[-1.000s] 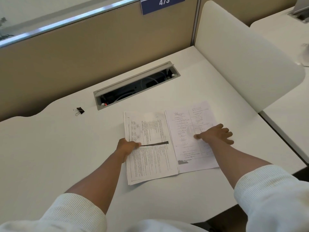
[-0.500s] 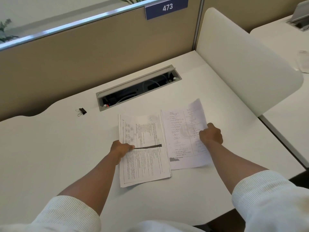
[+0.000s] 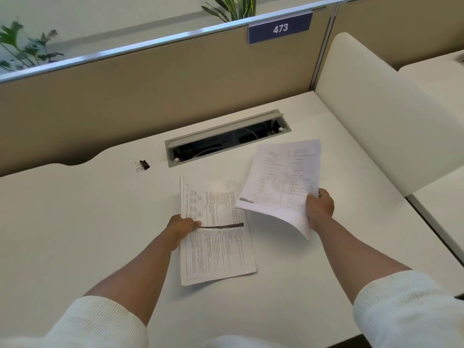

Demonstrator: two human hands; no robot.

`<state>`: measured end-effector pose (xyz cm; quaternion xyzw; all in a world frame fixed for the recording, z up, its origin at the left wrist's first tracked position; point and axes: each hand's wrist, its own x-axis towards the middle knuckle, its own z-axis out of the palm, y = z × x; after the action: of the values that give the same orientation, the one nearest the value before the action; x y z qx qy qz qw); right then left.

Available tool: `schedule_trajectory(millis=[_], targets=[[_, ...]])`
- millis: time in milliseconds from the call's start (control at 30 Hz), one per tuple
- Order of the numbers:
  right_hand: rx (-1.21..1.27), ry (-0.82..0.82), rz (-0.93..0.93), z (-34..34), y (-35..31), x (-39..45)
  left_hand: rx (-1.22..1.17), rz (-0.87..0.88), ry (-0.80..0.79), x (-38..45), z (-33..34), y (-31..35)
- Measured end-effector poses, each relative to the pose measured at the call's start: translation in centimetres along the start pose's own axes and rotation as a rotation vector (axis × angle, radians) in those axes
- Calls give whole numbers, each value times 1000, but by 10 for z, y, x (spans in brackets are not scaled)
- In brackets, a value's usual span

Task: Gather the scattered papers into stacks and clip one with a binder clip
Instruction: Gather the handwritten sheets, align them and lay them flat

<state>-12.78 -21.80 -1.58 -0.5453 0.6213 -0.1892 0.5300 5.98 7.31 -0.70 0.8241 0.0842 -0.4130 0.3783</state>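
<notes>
1. A thin stack of white printed paper sheets [image 3: 216,234] lies flat on the white table [image 3: 75,222], pinned at its left edge by the left hand [image 3: 180,226], thumb on top.
2. A second bundle of white printed sheets [image 3: 283,182] is held off the table, pinched at its right edge by the right hand [image 3: 320,205].
3. Sheets are judged light and floppy; the unsupported corner sags. Edge support is advised.
4. The small black binder clip [image 3: 143,165] sits untouched, well left of the papers.

Both forearms are bare from the wrists back to loose sleeves pushed up short of the elbows. The sleeves are cream-white knit with fine ribbing, bunched at their cuffs. The left hand [image 3: 182,226] and right hand [image 3: 320,207] wear nothing: no rings, watch or gloves.
</notes>
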Motion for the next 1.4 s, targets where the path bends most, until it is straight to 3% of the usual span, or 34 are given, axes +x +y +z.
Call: schedule_trajectory(millis=[200,467,867,1067,1233,1400], targets=[[-128,-351,-62,22,0,-24,-17,-18,-73,-4,-10,-3],[-434,-587,-156,54,11,-50,-170,-41,-136,-5,-16,-7],[-377,-732,11,80,23,-73,-145,68,-148,3,-10,-15],[-349,-734,82,82,13,-73,-207,123,-105,2,-8,-13],[-276,-701,113,78,0,-74,-319,202,-192,-6,-21,-7],[-187,-873,68,76,-23,-77,-421,286,-264,-14,-42,2]])
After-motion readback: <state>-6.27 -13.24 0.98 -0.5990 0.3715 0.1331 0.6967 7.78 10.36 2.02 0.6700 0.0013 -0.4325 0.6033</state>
